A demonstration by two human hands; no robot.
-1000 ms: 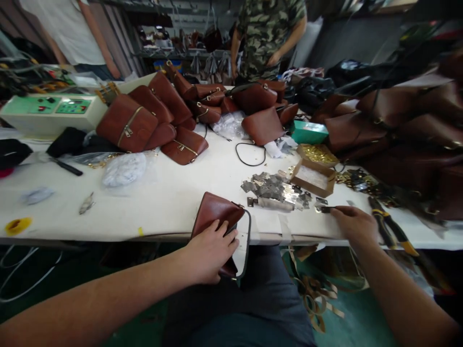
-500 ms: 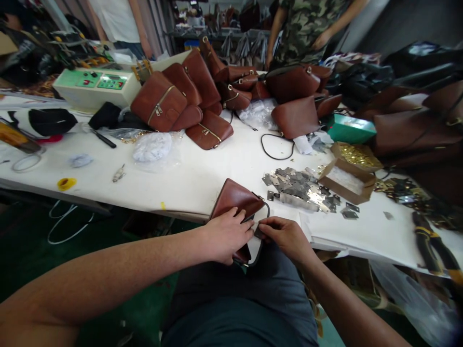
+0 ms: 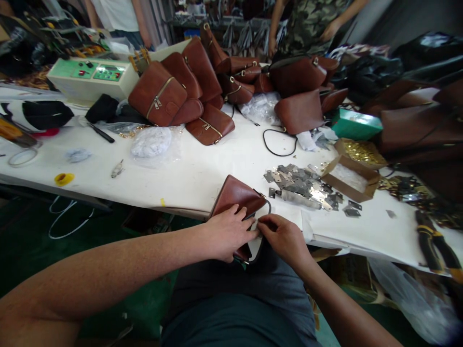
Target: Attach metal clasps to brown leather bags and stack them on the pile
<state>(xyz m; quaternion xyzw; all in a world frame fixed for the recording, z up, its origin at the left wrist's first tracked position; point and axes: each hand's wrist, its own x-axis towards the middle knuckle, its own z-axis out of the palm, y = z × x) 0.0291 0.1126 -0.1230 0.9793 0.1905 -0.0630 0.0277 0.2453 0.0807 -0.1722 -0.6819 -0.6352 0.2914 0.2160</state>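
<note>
A brown leather bag [image 3: 237, 193] lies tilted between my lap and the table's front edge, its dark-edged opening towards my right hand. My left hand [image 3: 231, 233] rests on the bag with its fingers spread over the leather, holding it in place. At the opening my right hand [image 3: 280, 236] pinches with thumb and forefinger close to the left fingertips; what is between them is hidden. Just beyond on the table is a pile of small metal plates [image 3: 296, 183], with a few loose ones at its edge.
Several finished-looking brown bags [image 3: 159, 96] are heaped at the back. On the right are cardboard boxes of small parts [image 3: 349, 180], a green box [image 3: 356, 124] and black-yellow pliers [image 3: 432, 241]. A green-panelled machine [image 3: 90, 79] stands at back left. Two people stand behind the table.
The dark flat piece seen at my right fingertips is now out of sight, and those fingers have moved slightly up along the bag's opening. My left hand stays on the bag.
</note>
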